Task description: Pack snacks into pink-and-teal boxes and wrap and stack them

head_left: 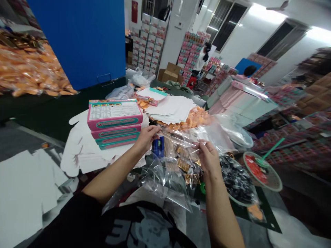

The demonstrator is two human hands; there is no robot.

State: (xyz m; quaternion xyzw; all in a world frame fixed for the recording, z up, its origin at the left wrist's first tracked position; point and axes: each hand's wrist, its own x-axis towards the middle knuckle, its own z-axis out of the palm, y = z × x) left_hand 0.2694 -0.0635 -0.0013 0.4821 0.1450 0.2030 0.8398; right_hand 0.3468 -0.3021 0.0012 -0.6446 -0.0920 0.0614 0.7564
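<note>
A clear plastic bag (165, 177) hangs in front of my body, its upper edge stretched between both hands. My left hand (148, 136) pinches one end of that edge, just right of a stack of pink and teal boxes (115, 115). At the other end, my right hand (207, 155) is closed on the film with thumb and fingertips. Beneath the bag lie gold-wrapped packets (183, 164) and a blue tape dispenser (158, 147). Beyond my hands, white sheets (172, 108) rest on orange wrapped pieces (198, 117).
Right of my forearm stand a basin of black wrapped pieces (236, 179) and a basket (275, 179) with red pieces and a green-handled scoop. White flat cartons (20, 193) lie at the left. Behind are a blue panel (85, 38), stacked boxes (148, 43) and several people.
</note>
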